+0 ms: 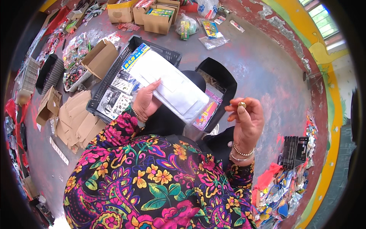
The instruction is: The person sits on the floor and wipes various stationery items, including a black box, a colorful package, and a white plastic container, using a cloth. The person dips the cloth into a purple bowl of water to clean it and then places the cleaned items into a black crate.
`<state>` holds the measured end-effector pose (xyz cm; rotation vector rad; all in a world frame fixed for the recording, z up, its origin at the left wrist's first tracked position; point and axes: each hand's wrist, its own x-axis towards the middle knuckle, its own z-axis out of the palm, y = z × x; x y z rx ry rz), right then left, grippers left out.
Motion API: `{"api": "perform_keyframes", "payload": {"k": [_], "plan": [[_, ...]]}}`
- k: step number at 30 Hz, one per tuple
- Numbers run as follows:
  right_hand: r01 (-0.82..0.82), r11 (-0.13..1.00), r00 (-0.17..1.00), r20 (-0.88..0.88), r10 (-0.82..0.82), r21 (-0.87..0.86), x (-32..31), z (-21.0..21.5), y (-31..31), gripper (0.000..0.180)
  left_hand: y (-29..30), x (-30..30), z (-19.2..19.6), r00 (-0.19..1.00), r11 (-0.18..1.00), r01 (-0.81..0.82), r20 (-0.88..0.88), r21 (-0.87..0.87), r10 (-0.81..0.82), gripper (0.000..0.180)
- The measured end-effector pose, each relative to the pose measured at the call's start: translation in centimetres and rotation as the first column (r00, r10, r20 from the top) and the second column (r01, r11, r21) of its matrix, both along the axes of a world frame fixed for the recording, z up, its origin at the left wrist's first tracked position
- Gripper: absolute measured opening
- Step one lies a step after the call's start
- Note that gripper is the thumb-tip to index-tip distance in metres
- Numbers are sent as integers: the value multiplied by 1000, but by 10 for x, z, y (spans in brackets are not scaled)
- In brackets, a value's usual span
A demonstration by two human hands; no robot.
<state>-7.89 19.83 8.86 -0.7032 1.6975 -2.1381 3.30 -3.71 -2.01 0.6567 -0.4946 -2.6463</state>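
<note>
The fingers (237, 110) of the right hand (247, 124) are drawn together in a narrow pinch, and a small round gold-coloured object (242, 104) sits at their tips, gripped between the thumb and the fingertips and raised above the lap. The left hand (145, 102) is partly closed around a clear plastic packet (173, 89) of white sheets: the thumb lies flat on its upper face, while the other fingers are hidden beneath it. The packet slants from upper left to lower right, and its lower end stops near the right-hand pinch without touching it. A colourful printed card (206, 112) shows under that lower end. Behind the packet, a black plastic crate (114, 72) holds printed sheets, and a second black crate (225, 82) stands just beside it on the right. Flattened cardboard pieces (76, 118) lie on the floor to the left, and open cardboard boxes (158, 21) stand farther back.
</note>
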Motion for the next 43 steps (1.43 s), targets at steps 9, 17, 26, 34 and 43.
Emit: {"api": "perform_keyframes", "payload": {"k": [9, 17, 26, 34, 43], "plan": [[-208, 977, 707, 684, 179, -40, -2, -102, -15, 15, -1, 4, -1, 995, 999, 23, -100, 30, -20, 32], [-298, 917, 884, 438, 161, 266, 7, -97, -26, 33, 14, 18, -8, 993, 995, 73, -88, -61, -78, 38], [72, 650, 966, -215, 144, 757, 5, -100, -31, 40, 25, 29, 8, 997, 989, -57, -59, -138, 49, 39], [-263, 937, 872, 472, 129, 231, -6, -84, -13, 17, 11, 50, 14, 981, 980, 192, 34, -46, -190, 39], [-371, 894, 880, 401, 252, 252, -4, -64, -13, 17, 0, 64, 87, 579, 112, 797, 699, -594, -420, 35]]}}
